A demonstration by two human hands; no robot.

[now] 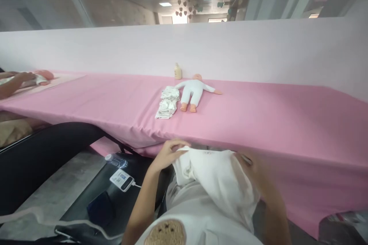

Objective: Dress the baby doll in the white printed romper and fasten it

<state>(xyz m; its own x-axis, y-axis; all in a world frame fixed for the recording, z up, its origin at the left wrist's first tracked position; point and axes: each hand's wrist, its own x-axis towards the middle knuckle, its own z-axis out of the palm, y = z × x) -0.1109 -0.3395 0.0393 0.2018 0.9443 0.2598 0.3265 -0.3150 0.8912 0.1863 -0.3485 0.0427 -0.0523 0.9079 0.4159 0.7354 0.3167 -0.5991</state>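
My left hand [168, 153] pinches the top edge of a white cloth garment [218, 176] that hangs in front of my body, just below the table's front edge. My right hand [253, 164] is closed on the same garment's right side, its fingers partly hidden under the fabric. On the pink table cover [258, 118] lies a baby doll [193, 91] in a white suit, face up, feet toward me. Two folded white cloths [168, 103] sit stacked just left of the doll. A small pale bottle [178, 71] stands behind the doll by the wall.
A white partition [230, 49] backs the table. At far left another person's arm [11, 84] rests on a second doll [43, 76]. Lower left, a black chair [51, 149] holds a water bottle [116, 160], a power bank [122, 179] with a cable, and a dark phone [100, 209].
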